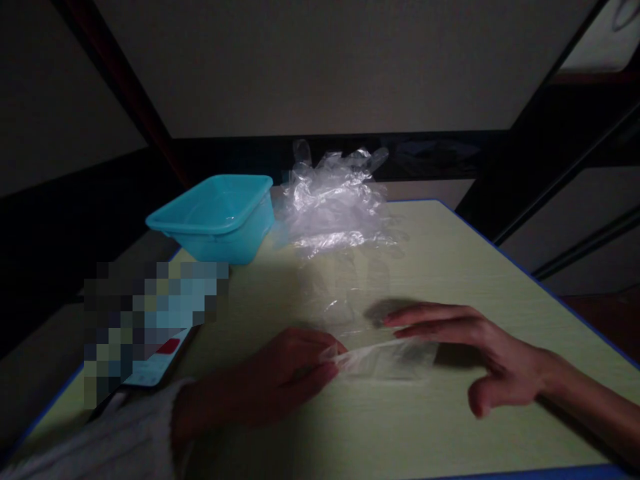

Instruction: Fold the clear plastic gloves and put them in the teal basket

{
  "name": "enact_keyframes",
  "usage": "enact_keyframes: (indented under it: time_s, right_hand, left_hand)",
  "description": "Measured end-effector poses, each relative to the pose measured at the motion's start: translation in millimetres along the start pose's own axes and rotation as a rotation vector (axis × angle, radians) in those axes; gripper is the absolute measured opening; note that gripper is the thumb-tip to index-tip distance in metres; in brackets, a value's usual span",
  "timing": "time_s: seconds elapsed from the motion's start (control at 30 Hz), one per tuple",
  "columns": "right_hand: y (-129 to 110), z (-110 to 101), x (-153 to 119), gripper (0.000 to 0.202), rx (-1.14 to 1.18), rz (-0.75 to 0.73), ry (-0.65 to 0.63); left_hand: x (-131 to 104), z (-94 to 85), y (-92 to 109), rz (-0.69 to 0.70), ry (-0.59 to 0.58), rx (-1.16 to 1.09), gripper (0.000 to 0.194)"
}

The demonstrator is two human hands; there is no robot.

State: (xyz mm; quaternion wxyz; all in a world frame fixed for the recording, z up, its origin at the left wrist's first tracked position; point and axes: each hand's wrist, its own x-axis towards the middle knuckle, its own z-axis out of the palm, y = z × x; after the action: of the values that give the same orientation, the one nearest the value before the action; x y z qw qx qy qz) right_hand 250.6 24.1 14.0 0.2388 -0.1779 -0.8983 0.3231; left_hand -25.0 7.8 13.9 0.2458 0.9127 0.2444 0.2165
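My left hand (290,377) pinches the left end of a thin clear plastic sheet (393,363), perhaps a folded disposable glove; its exact kind is hard to make out. Over the right end of that sheet hovers my right hand (480,347), its fingers stretched out and the thumb well apart. Whether those fingertips touch the plastic I cannot tell. Just beyond both hands, a clear disposable glove (343,293) lies flat on the table. Behind it rises a crumpled heap of clear plastic gloves (337,200), with finger shapes sticking up.
A blue plastic basin (255,230) stands at the back left of the pale table (440,260), which has a blue edge. In front of the basin lies a flat phone-like object (150,370), mostly blurred out. A partition wall (340,67) rises behind the table.
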Motion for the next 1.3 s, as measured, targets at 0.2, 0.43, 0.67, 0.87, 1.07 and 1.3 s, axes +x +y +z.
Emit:
enact_keyframes:
  time_s: [0.2,0.43,0.67,0.87,1.07,1.3]
  right_hand:
    - [7.2,8.6,-1.0,0.044,-0.176,-0.192,0.047]
    - [-0.5,10.9,-5.0,0.047,-0.497,-0.196,-0.162]
    - [-4.2,15.4,-7.0,0.040,-0.628,-0.172,-0.173]
    - [-5.6,13.0,-3.2,0.039,-0.600,-0.218,-0.168]
    - [-7.3,12.2,-0.1,0.044,-0.494,-0.194,-0.183]
    - [-6.0,19.5,0.5,0.038,-0.436,-0.214,-0.132]
  left_hand:
    - [-6.0,0.6,-1.6,0.028,0.024,-0.003,0.026]
    - [-8.9,-0.9,-6.1,0.287,-0.063,0.075,0.027]
    - [-9.9,0.0,-2.7,0.311,-0.145,0.104,0.028]
    - [-3.7,-2.6,4.1,0.272,-0.201,0.014,0.025]
    - [-7.2,-7.1,4.3,0.118,-0.252,-0.186,0.028]
    - [-7.9,-9.2,3.3,-0.063,-0.232,-0.402,0.031]
